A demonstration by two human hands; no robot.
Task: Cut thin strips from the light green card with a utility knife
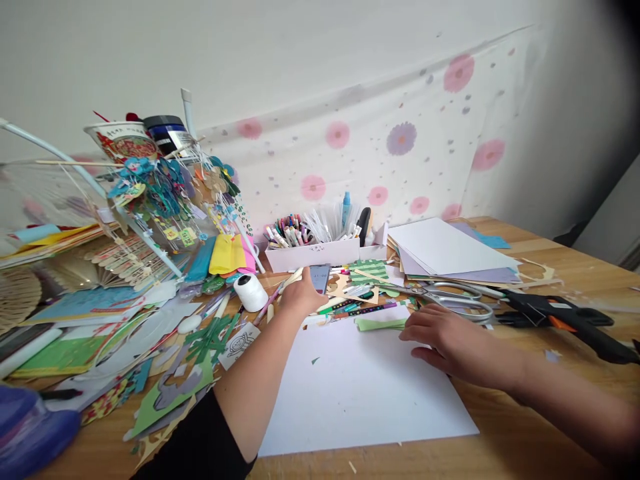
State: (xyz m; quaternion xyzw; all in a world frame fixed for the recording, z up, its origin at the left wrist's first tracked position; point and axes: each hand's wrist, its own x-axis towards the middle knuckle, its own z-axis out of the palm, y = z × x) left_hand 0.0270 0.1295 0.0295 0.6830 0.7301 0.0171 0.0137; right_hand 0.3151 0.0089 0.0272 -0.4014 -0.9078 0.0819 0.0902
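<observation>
Flower-print covering [360, 153] lines the wall [300, 53] behind a wooden tabletop [310, 469]. Head view: left hand [300, 298] sits beside the phone [320, 275], beyond 1 white sheet [360, 400]; whether its grip holds anything cannot be told. Right hand [435, 339] has its grip released, just beside the green strip [383, 325] at the sheet's far edge.

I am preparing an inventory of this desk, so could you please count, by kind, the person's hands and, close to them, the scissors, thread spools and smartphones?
Left hand and right hand: 2
Scissors: 1 pair
White thread spool: 1
Smartphone: 1
Total: 5
</observation>
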